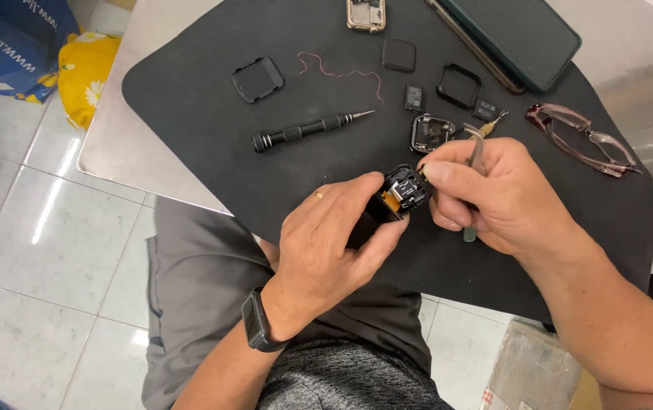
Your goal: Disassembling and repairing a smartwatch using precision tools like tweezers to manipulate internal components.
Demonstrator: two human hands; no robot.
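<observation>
Everything sits on the mat (190,68): screwdriver (307,130) mid-mat, square frame (257,79) behind it, glasses (580,139) far right, phone (516,34) behind those.

The left hand (334,235) grips a small opened black device (401,193) over the desk's near edge, while the right hand (493,197) holds tweezers (476,152) touching it. A black screwdriver (307,130) lies mid-mat (190,83); eyeglasses (580,139) rest near the right edge.

One head-worn camera looks steeply down from above the person's lap, close to both hands at the near edge of a black mat (190,76) on a metal table (114,144), with tiled floor (30,243) at left.
</observation>
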